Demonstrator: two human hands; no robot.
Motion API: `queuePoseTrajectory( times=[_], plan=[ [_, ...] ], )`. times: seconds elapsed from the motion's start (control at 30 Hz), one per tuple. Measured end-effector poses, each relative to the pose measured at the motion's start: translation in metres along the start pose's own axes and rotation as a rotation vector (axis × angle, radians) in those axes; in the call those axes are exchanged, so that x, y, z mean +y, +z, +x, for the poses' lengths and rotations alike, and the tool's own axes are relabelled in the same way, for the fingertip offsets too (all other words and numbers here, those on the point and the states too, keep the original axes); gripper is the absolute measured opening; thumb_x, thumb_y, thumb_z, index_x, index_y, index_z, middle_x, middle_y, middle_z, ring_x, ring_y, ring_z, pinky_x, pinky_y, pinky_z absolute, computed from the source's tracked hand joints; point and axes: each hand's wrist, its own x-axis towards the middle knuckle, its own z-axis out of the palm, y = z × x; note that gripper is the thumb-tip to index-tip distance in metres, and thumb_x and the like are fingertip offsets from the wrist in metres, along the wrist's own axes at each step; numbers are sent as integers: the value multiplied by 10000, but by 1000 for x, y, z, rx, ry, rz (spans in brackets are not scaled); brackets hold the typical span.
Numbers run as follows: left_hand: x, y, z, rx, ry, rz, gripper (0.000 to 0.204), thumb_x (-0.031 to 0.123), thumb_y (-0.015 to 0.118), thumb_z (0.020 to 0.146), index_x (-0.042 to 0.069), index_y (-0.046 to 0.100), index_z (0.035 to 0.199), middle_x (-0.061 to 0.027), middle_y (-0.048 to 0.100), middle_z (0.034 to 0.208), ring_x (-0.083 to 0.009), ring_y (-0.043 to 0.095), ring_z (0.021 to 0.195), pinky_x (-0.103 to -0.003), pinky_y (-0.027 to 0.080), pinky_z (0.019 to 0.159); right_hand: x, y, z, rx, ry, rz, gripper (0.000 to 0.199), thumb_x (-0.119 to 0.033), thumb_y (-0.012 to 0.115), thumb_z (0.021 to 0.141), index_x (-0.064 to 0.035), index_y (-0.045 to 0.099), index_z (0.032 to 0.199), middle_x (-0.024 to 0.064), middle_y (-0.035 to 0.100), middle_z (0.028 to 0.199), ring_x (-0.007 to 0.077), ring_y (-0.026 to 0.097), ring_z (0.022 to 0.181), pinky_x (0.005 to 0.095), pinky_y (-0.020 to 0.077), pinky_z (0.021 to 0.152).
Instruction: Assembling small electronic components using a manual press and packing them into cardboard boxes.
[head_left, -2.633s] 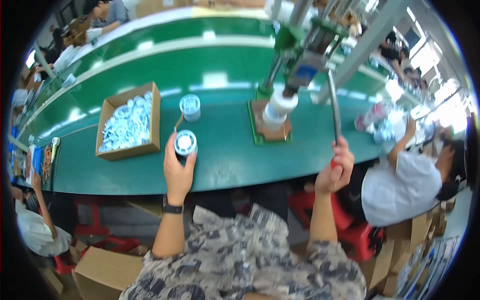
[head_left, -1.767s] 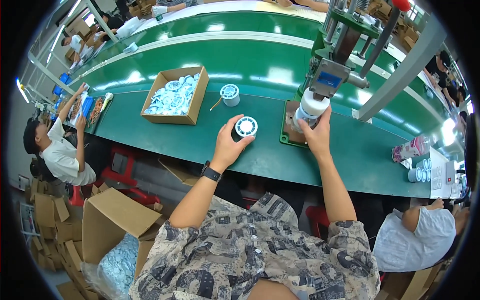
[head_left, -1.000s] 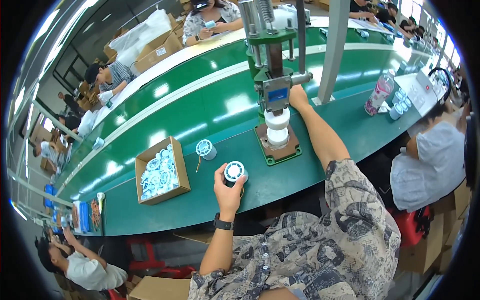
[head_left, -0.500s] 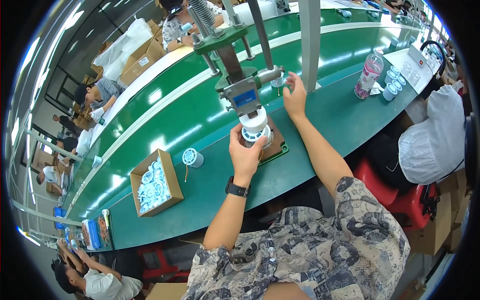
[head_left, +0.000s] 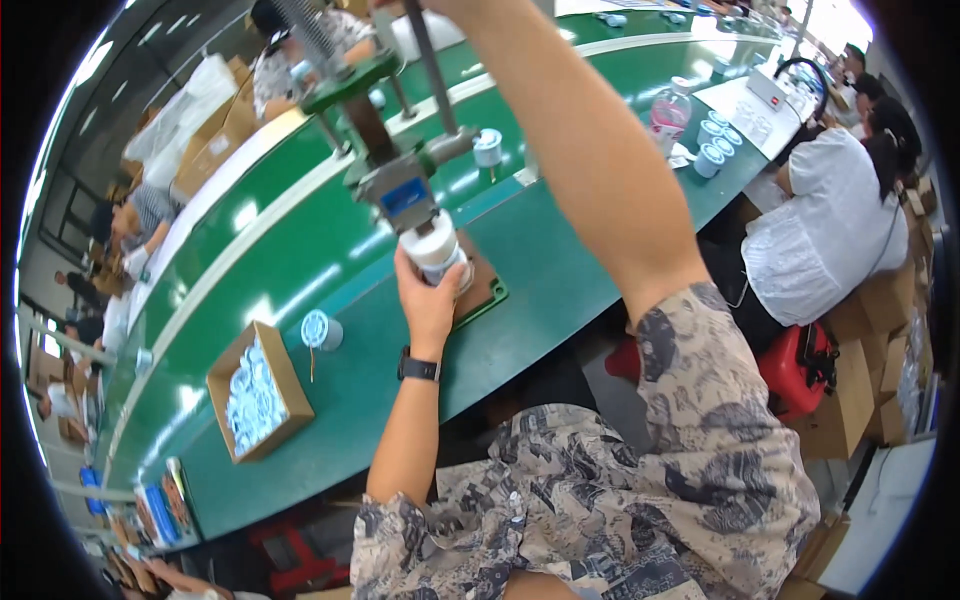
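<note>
My left hand (head_left: 428, 305) is closed around a small white and light-blue round housing (head_left: 462, 276), steadying it on the brown base plate (head_left: 482, 268) of a hand press. The white round press head (head_left: 430, 240) sits down on top of the housing, and my fingers hide much of it. Above is the grey press block with a blue label (head_left: 404, 196). My right arm stretches up across the view; its hand (head_left: 440, 4) is at the upper end of the dark lever bar (head_left: 434, 75), fingers around it, mostly cut off by the frame's edge.
Left of the press stand a cardboard box (head_left: 292, 390) of light-blue parts and a single housing with a wire (head_left: 321, 330). A green conveyor (head_left: 250, 290) runs behind, carrying another housing (head_left: 488, 148). At right are a pink-labelled bottle (head_left: 670, 110) and several blue-white housings (head_left: 712, 155). Co-workers sit nearby.
My right hand, open beside the press before, has risen to the lever's upper end and closed on it. The press head has come down onto the housing in my left hand. The view has shifted.
</note>
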Motion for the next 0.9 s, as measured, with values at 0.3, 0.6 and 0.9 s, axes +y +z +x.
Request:
queuePoseTrajectory(
  times=[0.3,0.6,0.9],
  plan=[
    [-2,-7,-1,-17,25,367,975,178,811,692,-34,244,1456,-224,615,1207,-351,622,1087,-395,493,916,-15,-44,-244,159,-368,36,214,-138,473,957,15,529,817,121,558,771,227,567,756,429,502,877],
    [1,-18,1,-20,18,388,1013,246,804,706,-65,206,1462,-229,598,1209,-397,592,1088,-420,474,927,43,-59,-335,35,-618,-550,192,-180,537,920,11,537,897,218,635,909,395,631,948,563,447,948],
    [45,-107,21,139,435,900,597,249,727,809,-8,511,1303,-213,571,1225,-380,493,1198,-429,392,1026,10,-41,-127,9,-499,-423,261,-86,493,934,49,558,1148,186,599,1154,284,603,1066,410,478,954]
  ],
)
